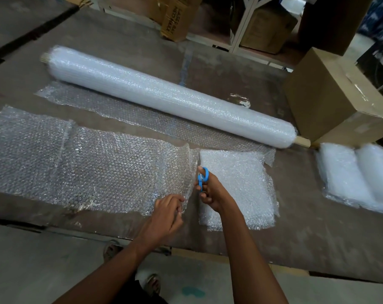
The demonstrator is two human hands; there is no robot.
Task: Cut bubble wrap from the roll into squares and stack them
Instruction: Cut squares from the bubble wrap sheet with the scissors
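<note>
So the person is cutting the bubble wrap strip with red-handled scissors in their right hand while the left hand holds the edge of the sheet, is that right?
Not quite: the scissors have blue handles, not red, as the head view shows. The rest stands: the right hand holds them at the cut, and the left hand pinches the near edge of the bubble wrap strip.

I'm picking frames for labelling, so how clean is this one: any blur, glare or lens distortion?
Head view: wide-angle bending curves the table edge; the roll's far left end is smeared by blur; bright glints speckle the strip of bubble wrap; the scissors and both hands, left and right, stay sharp.
</note>
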